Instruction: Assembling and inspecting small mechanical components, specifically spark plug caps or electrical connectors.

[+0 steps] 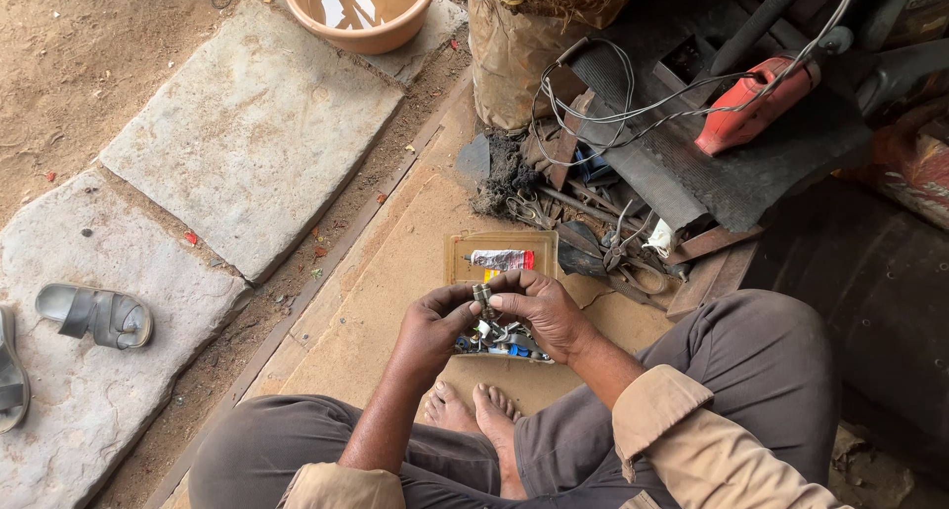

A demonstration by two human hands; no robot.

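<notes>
Both hands pinch a small metal part [483,296] between them, left hand [433,323] and right hand [542,311] closed on it just above the parts tray [465,252]. Steady fingertip grip, kept over the tray, looks wise.

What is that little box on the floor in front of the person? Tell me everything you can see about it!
The small box is shallow, open-topped and tan, and looks like worn wood or board. It lies flat on the brown floor board, just beyond the person's bare feet. At its far end rests a small tube, white and red. Its near end is heaped with little metal and blue bits. The left hand and right hand hover over that end, pinching a tiny metal piece and hiding part of the box.
</notes>
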